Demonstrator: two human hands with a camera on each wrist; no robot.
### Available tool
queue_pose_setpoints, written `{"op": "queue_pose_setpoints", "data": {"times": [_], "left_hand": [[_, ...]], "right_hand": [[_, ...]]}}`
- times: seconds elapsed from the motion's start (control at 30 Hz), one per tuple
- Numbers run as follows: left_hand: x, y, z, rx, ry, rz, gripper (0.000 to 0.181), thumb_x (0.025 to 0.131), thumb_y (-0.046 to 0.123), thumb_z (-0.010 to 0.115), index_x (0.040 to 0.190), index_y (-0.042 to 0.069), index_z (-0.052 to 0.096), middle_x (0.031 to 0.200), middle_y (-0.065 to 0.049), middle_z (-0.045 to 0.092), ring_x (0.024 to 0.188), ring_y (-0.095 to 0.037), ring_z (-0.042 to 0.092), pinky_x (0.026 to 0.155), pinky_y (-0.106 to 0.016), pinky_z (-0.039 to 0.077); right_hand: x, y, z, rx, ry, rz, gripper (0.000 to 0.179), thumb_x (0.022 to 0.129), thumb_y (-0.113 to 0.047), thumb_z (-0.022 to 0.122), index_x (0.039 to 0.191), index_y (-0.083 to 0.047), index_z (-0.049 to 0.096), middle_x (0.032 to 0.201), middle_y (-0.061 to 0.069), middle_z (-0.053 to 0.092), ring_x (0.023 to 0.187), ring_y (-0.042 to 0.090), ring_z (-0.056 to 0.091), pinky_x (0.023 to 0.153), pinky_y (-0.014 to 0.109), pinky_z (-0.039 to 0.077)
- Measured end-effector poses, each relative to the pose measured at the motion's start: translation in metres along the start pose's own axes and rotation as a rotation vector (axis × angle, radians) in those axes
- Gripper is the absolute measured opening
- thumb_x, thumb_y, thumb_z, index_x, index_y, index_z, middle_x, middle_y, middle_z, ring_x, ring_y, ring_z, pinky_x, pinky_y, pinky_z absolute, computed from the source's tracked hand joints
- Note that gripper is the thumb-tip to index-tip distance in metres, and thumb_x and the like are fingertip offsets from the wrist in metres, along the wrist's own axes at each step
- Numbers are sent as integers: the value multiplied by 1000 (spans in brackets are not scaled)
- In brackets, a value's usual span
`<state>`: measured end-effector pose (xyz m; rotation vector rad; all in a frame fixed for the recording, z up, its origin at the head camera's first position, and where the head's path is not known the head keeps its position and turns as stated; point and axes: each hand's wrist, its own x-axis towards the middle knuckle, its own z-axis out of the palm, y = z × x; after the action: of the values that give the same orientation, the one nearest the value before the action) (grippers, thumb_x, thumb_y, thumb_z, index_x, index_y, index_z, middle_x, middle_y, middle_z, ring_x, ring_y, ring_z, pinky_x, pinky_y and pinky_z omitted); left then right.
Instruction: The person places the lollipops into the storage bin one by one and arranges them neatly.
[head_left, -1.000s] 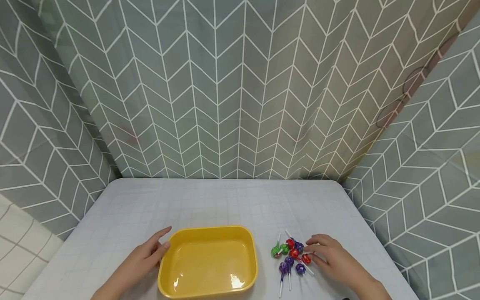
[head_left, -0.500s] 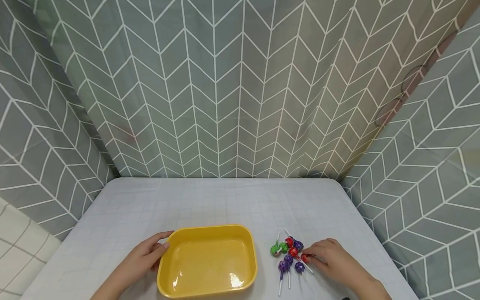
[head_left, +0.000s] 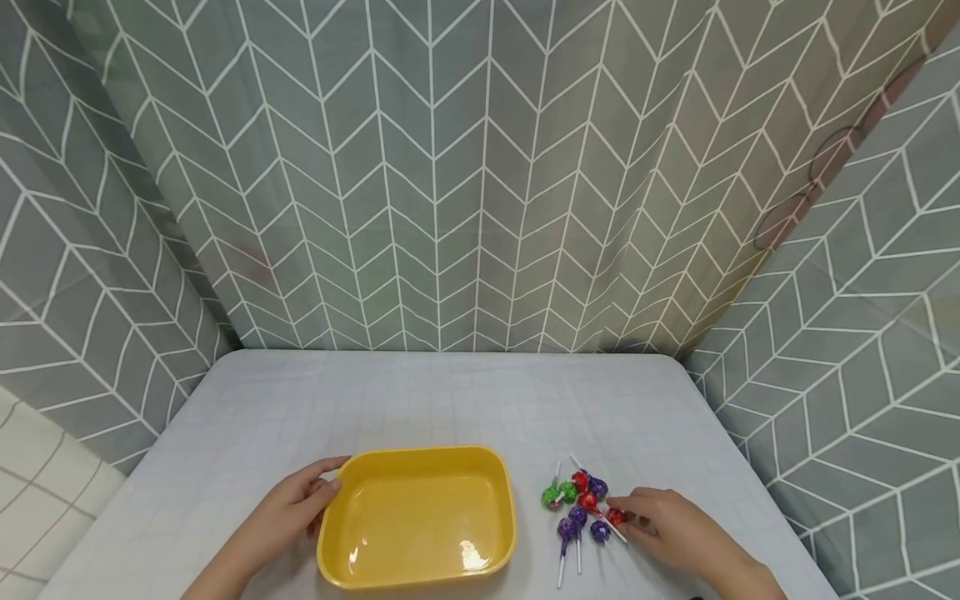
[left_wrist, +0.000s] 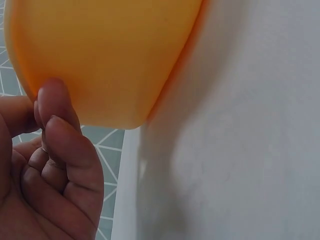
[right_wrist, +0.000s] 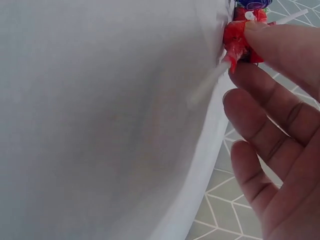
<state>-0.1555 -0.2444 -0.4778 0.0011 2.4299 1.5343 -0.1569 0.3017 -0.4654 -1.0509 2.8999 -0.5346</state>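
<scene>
At the left end of a yellow tray (head_left: 416, 575), my left hand (head_left: 288, 508) holds the rim, thumb and fingers at the edge. The left wrist view shows a fingertip against the tray's outer wall (left_wrist: 110, 65). To the right, my right hand (head_left: 675, 529) pinches a red lollipop (head_left: 616, 517) between thumb and forefinger at the edge of a pile. In the right wrist view the red wrapper (right_wrist: 237, 37) shows at the fingertips, and a white stick points down. Beside it lie other lollipops: green (head_left: 551, 497), red (head_left: 588, 501) and purple (head_left: 567, 530).
A white cloth covers the table (head_left: 450, 392). Grey curtains (head_left: 450, 183) with white zigzag lines hang behind and on both sides. The pile lies just right of the tray.
My right hand has closed its fingertips on the red lollipop at the right of the pile. My left hand has shifted slightly onto the tray's rim.
</scene>
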Motion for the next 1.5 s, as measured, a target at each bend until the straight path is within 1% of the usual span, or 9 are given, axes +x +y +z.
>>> {"op": "queue_pose_setpoints", "data": {"times": [0.13,0.23,0.47,0.73,0.9,0.97,1.13,1.23,1.5], "left_hand": [[3,0,1,-3,4,8,60,96,46,60,144,11,48,76,-11,61,59,-27,57,54,-33,52],[5,1,3,-5,11,10,59,97,44,60,144,12,48,76,-10,61,60,-26,56,54,-33,51],[8,1,5,-4,33,24,58,98,43,59,144,11,47,75,-10,60,58,-26,56,53,-33,51],[12,4,7,19,61,6,54,97,44,61,141,15,51,73,-10,60,58,-26,55,53,-33,51],[14,5,8,26,79,-11,53,97,43,61,141,16,51,73,-10,60,57,-25,55,53,-33,51],[14,5,8,22,82,-12,53,97,43,61,142,16,51,73,-9,60,57,-25,55,53,-33,51],[14,5,8,2,78,10,56,97,43,60,143,12,49,74,-9,61,57,-26,55,52,-33,51],[15,3,8,-12,74,12,58,97,44,61,143,12,49,74,-10,61,57,-26,56,52,-33,51],[16,-1,6,-55,51,20,59,96,44,62,144,12,47,75,-11,62,58,-27,56,53,-33,52]], "right_hand": [[0,-2,0,17,-15,39,25,88,-17,74,112,-10,74,85,-22,55,71,-5,47,60,24,47],[1,-2,1,22,-16,73,21,88,-20,75,108,-12,75,87,-21,56,72,-5,48,61,24,47],[2,1,3,48,-4,82,20,88,-22,75,105,-12,74,92,-15,62,73,-3,50,61,26,48],[3,-1,2,115,-22,181,23,87,-29,76,102,-12,75,88,-15,65,72,-4,53,62,26,50],[2,-1,5,177,-26,270,25,85,-35,77,102,-16,76,84,-19,63,70,-2,53,60,25,48],[2,0,5,196,-24,286,25,85,-35,78,102,-16,75,84,-18,63,70,-1,53,60,25,47],[4,1,5,245,-10,285,26,86,-32,77,106,-15,75,85,-16,63,71,1,53,60,24,48],[4,3,5,264,-8,296,24,86,-31,77,105,-16,75,83,-17,62,70,2,54,60,25,47],[3,4,5,275,-9,386,27,82,-36,80,98,-16,73,81,-14,62,70,2,55,61,26,48]]}}
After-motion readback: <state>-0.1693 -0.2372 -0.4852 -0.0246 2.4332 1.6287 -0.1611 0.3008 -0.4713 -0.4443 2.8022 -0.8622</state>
